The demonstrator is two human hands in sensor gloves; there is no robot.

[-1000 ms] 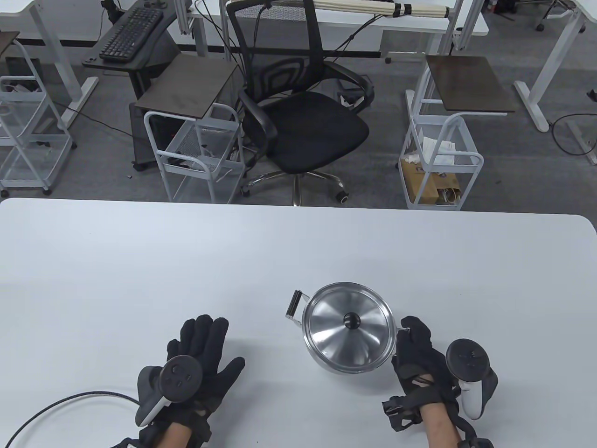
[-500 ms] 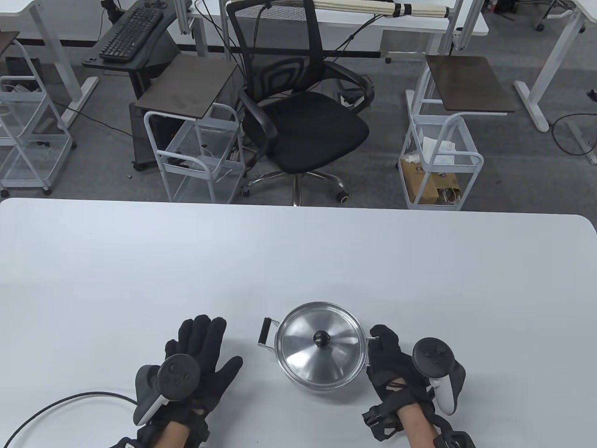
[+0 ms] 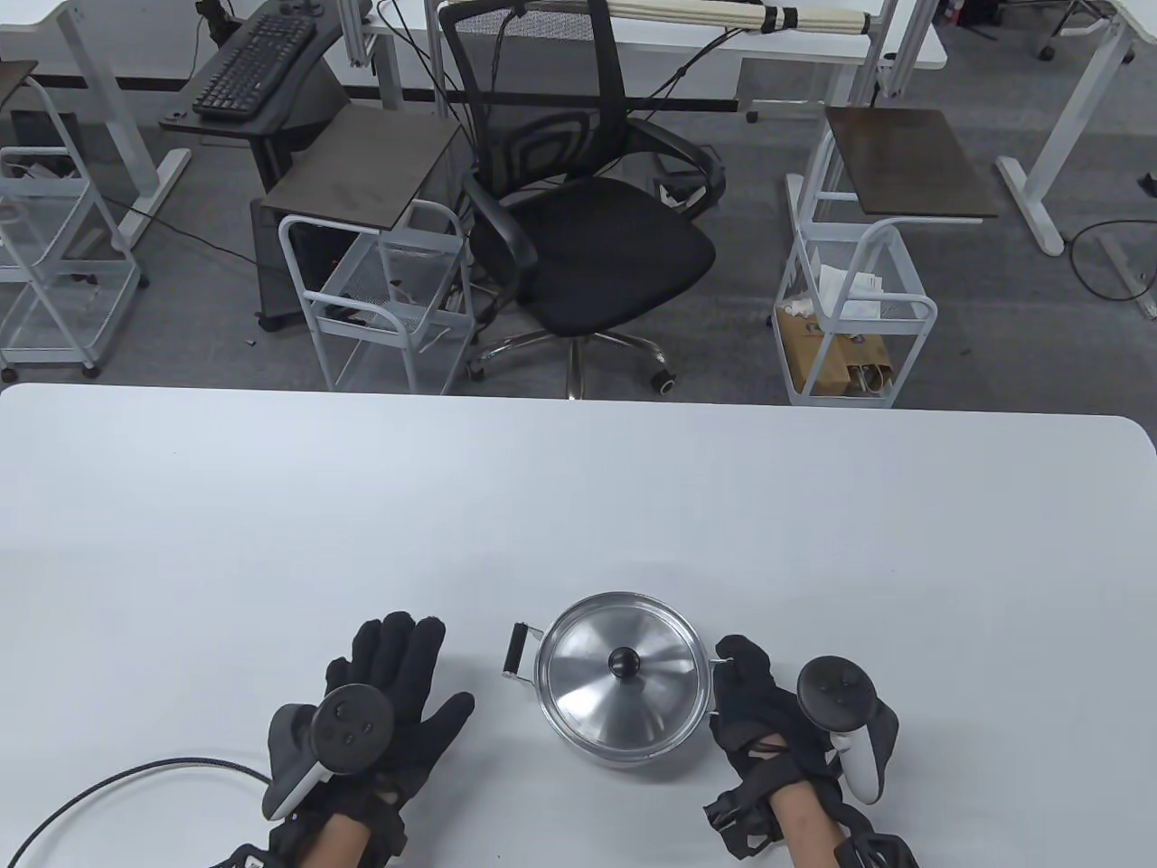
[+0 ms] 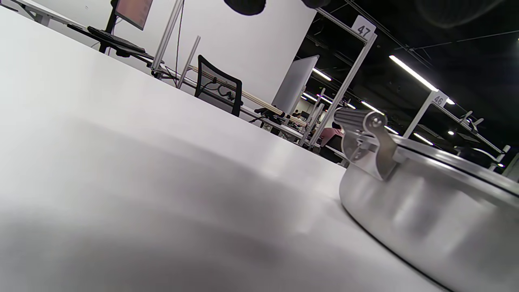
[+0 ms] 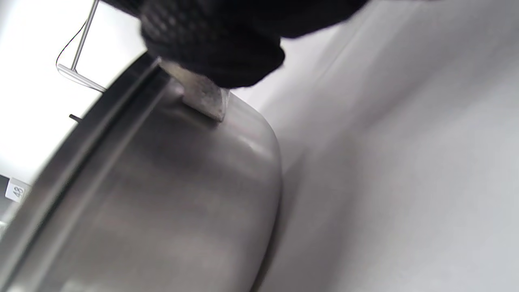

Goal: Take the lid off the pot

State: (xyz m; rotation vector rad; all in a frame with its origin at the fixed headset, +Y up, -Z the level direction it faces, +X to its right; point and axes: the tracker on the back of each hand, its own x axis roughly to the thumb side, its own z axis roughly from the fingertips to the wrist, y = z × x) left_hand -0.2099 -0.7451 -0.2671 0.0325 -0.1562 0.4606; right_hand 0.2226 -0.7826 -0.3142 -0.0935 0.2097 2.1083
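A steel pot (image 3: 624, 746) stands near the table's front edge with its domed lid (image 3: 592, 674) on it; the lid has a black knob (image 3: 625, 662). My right hand (image 3: 746, 674) grips the pot's right side handle, which its fingers cover. In the right wrist view my gloved fingers (image 5: 211, 48) wrap the handle bracket on the pot wall (image 5: 162, 202). My left hand (image 3: 398, 674) lies flat and open on the table, left of the pot and apart from it. The pot's free left handle (image 3: 518, 649) also shows in the left wrist view (image 4: 357, 119).
The white table (image 3: 578, 506) stretches far beyond the pot. A black cable (image 3: 136, 778) runs from my left wrist along the front left. An office chair (image 3: 578, 208) and wire carts stand past the far edge.
My right hand has dragged the pot by its handle left and toward the front edge, then nearly stopped. The left hand has stayed flat in place.
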